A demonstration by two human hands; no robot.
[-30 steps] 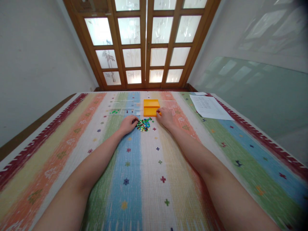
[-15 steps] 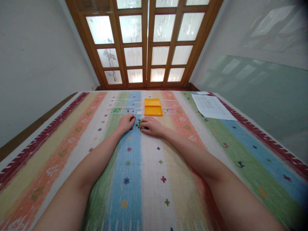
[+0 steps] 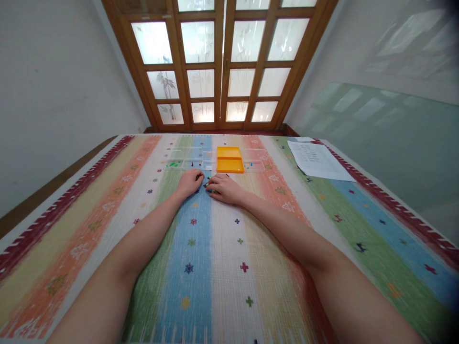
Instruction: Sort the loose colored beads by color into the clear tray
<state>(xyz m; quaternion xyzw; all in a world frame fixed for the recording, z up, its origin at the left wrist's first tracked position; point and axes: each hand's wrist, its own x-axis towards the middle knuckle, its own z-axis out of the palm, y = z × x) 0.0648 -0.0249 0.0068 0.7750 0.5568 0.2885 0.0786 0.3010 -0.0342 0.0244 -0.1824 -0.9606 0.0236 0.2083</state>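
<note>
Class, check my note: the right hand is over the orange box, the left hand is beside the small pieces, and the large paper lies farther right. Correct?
No: the head view shows the right hand over the small pieces, not the orange box. The left hand is beside the small pieces and the large paper lies farther right, as noted.

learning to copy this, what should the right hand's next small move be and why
Probably pinch one of the small multicoloured plastic pieces, since the right hand partly covers them and the leftmost clear rectangular plastic tray holds green pieces.
</note>
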